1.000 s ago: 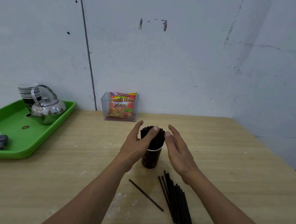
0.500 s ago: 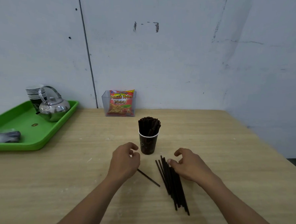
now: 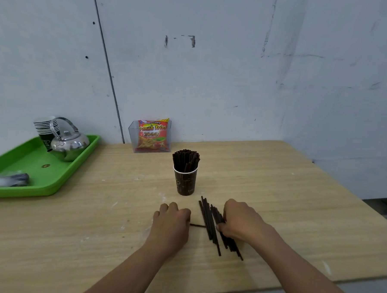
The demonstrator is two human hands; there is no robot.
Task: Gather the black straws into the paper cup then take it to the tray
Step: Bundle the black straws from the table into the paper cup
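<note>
Cup: my paper cup (image 3: 186,184) is standing upright on the table (image 3: 297,196), just ahead of both hands and touching neither. It is sitting nearer my left hand's line than my right's.
Straws in the cup: a packed bunch of black straws (image 3: 185,160) is sticking up past the white rim.
Loose straws: a pile of loose straws (image 3: 209,223) is lying flat on the table between my hands, running from near the cup's foot back toward me and fanning out at the near end.
Right hand: my right hand (image 3: 240,222) is lying against the right side of the pile, fingers curling over the straws and thumb pressing in at the pile's edge, so I am gripping them.
Left hand: my left hand (image 3: 170,225) is resting knuckles up on the table left of the pile, fingers curling in and pinching the end of a single straw (image 3: 197,225).
Single straw: it is lying crosswise, reaching from my left fingertips to the pile.
Tray: the green tray (image 3: 79,171) is sitting at the table's far left, well apart from cup and hands.
On the tray: a steel kettle (image 3: 69,144) and a stack of cups (image 3: 44,127) are standing at the back.
Wall side: a snack packet (image 3: 152,135) is standing in a clear box behind the cup.
</note>
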